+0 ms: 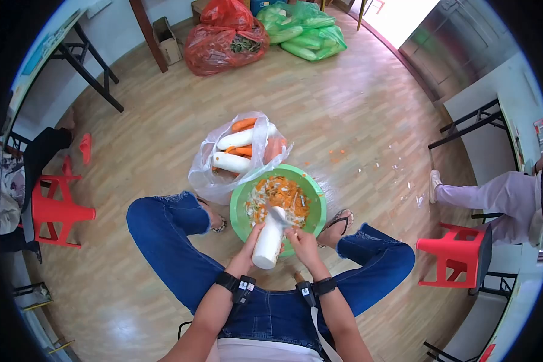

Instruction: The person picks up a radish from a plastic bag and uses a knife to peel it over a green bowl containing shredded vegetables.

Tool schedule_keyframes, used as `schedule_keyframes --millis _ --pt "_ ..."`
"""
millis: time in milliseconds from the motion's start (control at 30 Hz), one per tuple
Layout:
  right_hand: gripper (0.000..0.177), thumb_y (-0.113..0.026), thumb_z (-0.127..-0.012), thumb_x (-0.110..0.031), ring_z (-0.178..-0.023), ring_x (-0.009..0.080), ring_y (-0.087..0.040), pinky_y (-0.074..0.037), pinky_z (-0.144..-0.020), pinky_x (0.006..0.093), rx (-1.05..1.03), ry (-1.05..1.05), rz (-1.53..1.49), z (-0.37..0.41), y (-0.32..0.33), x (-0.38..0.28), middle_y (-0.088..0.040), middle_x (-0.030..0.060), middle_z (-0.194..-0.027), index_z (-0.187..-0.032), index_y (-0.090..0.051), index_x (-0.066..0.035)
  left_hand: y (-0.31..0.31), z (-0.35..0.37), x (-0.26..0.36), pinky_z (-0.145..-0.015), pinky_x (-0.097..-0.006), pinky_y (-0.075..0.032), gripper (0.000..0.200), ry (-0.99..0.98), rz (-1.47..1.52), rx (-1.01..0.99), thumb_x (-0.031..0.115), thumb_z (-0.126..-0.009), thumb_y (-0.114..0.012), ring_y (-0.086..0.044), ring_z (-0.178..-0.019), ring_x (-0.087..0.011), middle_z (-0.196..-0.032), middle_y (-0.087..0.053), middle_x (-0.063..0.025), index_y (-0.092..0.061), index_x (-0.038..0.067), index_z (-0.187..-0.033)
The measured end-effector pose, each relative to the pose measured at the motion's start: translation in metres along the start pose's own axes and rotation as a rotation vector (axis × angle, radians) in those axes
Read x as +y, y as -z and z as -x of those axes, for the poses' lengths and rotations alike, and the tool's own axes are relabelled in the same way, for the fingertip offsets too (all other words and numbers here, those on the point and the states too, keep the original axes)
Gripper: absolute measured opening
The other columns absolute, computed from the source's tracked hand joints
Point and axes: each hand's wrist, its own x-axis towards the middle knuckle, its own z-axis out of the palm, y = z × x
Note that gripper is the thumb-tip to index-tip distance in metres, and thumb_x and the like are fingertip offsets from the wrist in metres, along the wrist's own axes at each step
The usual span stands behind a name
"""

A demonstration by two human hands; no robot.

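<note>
My left hand (252, 244) is wrapped round a thick white radish (267, 248), which tilts over the near side of a green basin (238, 226). In my right hand (303, 244) is a knife (277, 214), its grey blade lying against the far end of the radish. Part of the blade and most of the handle are hidden. Orange and white peelings (283, 192) lie inside the basin. Just beyond it stands an opened clear plastic bag (202, 175) with carrots (243, 125) and more white radishes (231, 161).
Peel scraps (419, 200) are scattered on the floor to the right. Red stools (449, 256) stand on both sides, and a person's leg (482, 192) is at the right. A red bag (226, 51) and green bags (314, 42) of vegetables lie at the back.
</note>
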Motion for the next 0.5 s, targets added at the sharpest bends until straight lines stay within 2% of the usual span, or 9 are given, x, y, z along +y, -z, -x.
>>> schedule_keyframes --millis 33,100,167,267,300,367,433,500 --pt "0.040 -0.051 -0.080 -0.041 -0.051 0.0318 -0.055 -0.041 -0.046 0.0399 -0.099 0.085 0.095 0.005 0.001 -0.006 -0.054 0.0156 -0.054 -0.068 -0.057 -0.004 0.001 0.001 0.001 -0.062 -0.0385 -0.052 0.057 0.003 -0.007 0.045 0.047 -0.083 -0.037 -0.060 -0.072 -0.0299 -0.089 -0.056 -0.0205 -0.040 -0.001 -0.115" --pt "0.040 -0.051 -0.080 -0.042 -0.051 0.0324 -0.055 -0.041 -0.047 0.0402 -0.098 0.072 0.033 0.004 -0.003 -0.005 -0.055 0.0153 -0.055 -0.068 -0.058 -0.005 0.003 0.002 0.001 -0.061 -0.0383 -0.052 0.057 0.007 -0.016 0.031 0.047 -0.083 -0.037 -0.060 -0.072 -0.0299 -0.088 -0.056 -0.0203 -0.040 -0.001 -0.115" --pt "0.041 -0.050 -0.080 -0.043 -0.052 0.0324 -0.055 -0.042 -0.048 0.0401 0.059 0.000 0.077 -0.008 -0.008 0.013 -0.055 0.0154 -0.055 -0.068 -0.058 -0.004 0.000 0.004 -0.003 -0.061 -0.0381 -0.053 0.057 0.017 -0.024 0.011 0.047 -0.083 -0.037 -0.060 -0.071 -0.0298 -0.088 -0.057 -0.0200 -0.040 -0.001 -0.114" --pt "0.042 -0.049 -0.081 -0.043 -0.053 0.0320 -0.056 -0.042 -0.049 0.0397 0.111 -0.064 0.219 -0.025 -0.007 0.039 -0.056 0.0158 -0.057 -0.068 -0.058 -0.004 -0.011 0.013 0.002 -0.061 -0.0378 -0.052 0.056 0.049 -0.055 0.006 0.046 -0.083 -0.037 -0.060 -0.070 -0.0301 -0.087 -0.057 -0.0201 -0.040 -0.001 -0.114" --pt "0.042 -0.049 -0.081 -0.043 -0.053 0.0320 -0.056 -0.042 -0.049 0.0397 0.109 -0.062 0.213 -0.025 -0.008 0.034 -0.056 0.0158 -0.057 -0.068 -0.058 -0.004 -0.012 0.013 0.003 -0.061 -0.0379 -0.052 0.056 0.059 -0.081 -0.020 0.046 -0.083 -0.038 -0.060 -0.070 -0.0301 -0.087 -0.056 -0.0200 -0.040 -0.001 -0.114" --pt "0.041 -0.052 -0.081 -0.039 -0.052 0.0320 -0.054 -0.039 -0.047 0.0387 0.155 -0.101 0.016 -0.022 -0.006 0.028 -0.053 0.0181 -0.056 -0.067 -0.056 0.000 -0.009 0.012 0.003 -0.061 -0.0380 -0.052 0.055 0.069 -0.099 -0.046 0.046 -0.083 -0.038 -0.060 -0.070 -0.0301 -0.087 -0.056 -0.0199 -0.040 0.000 -0.114" --pt "0.043 -0.049 -0.082 -0.041 -0.054 0.0322 -0.055 -0.040 -0.048 0.0391 0.107 -0.117 -0.022 -0.015 0.003 0.012 -0.054 0.0179 -0.057 -0.068 -0.058 -0.002 -0.003 0.006 0.002 -0.060 -0.0381 -0.052 0.055 0.031 -0.010 0.058 0.046 -0.083 -0.039 -0.060 -0.068 -0.0299 -0.085 -0.056 -0.0202 -0.041 0.000 -0.113" --pt "0.045 -0.047 -0.082 -0.044 -0.056 0.0325 -0.056 -0.041 -0.050 0.0395 0.060 -0.136 -0.066 -0.005 0.007 -0.004 -0.055 0.0176 -0.058 -0.070 -0.060 -0.003 -0.002 0.004 0.002 -0.059 -0.0380 -0.052 0.056 0.008 0.000 0.079 0.046 -0.083 -0.039 -0.060 -0.068 -0.0295 -0.085 -0.056 -0.0203 -0.041 0.000 -0.113"
